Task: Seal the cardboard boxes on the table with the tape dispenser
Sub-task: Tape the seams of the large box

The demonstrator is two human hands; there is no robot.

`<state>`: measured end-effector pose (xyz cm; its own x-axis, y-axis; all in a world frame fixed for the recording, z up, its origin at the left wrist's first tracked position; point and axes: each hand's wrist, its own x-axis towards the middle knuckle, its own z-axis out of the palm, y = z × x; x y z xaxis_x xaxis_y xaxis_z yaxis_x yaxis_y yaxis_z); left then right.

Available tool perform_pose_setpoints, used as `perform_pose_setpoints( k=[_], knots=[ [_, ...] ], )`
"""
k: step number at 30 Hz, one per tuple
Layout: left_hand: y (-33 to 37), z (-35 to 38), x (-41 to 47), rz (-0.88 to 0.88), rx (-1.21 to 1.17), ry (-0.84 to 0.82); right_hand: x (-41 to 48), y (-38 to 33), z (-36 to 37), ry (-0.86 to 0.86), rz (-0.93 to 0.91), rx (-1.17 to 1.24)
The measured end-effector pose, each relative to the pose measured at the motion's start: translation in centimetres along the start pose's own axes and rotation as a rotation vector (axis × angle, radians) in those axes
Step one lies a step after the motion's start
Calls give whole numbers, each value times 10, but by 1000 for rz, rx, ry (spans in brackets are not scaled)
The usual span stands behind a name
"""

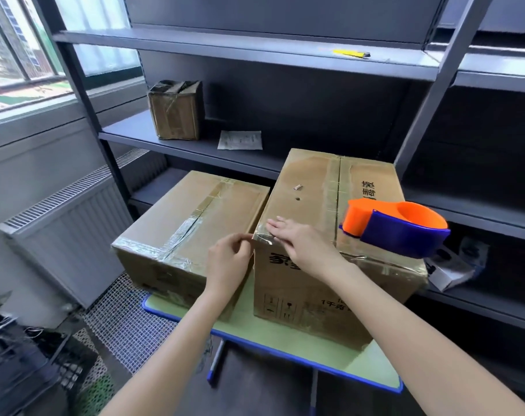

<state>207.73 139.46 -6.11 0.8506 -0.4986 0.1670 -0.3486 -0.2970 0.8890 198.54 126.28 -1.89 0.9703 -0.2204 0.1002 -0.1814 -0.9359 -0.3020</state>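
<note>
Where the curled thumb and forefinger of the left hand [229,259] meet, they pinch the glossy clear tape [262,239] wrapped over the near left top corner of the tall brown cardboard box [309,283]; the other fingers of that hand are curled in behind them.

Right hand [297,244]: fingers [274,226] straight and together, laid flat on the box top just behind the same corner, pressing on the tape there and gripping nothing.

Orange and blue plastic tape dispenser [399,232]: lies on top of the tall box at its near right edge, apart from both hands.

Low brown cardboard box [177,223]: stands just left of the tall box, their sides close together. Clear tape runs along its top seam and across its near edge.

Table with pale green top and blue rim [270,337]: carries both boxes.

Dark grey metal shelving [255,43]: stands behind the table. One shelf holds a small worn cardboard box [177,112] and, beside it, a white paper slip [240,140]. A higher shelf holds a yellow utility knife [351,53].

White panel radiator [69,235]: at the left, below a barred window [21,55].
</note>
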Motion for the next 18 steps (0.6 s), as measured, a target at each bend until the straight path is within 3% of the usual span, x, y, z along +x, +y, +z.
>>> perform_pose_setpoints(
  k=[8,15,18],
  knots=[
    [-3,4,18,-234,-364,-115,16,-7,-4,24,2,31],
    [-26,9,9,-89,-104,-219,18,-3,2,-11,6,79],
    [-30,8,8,51,59,-246,19,-3,1,-23,-2,108]
  ],
)
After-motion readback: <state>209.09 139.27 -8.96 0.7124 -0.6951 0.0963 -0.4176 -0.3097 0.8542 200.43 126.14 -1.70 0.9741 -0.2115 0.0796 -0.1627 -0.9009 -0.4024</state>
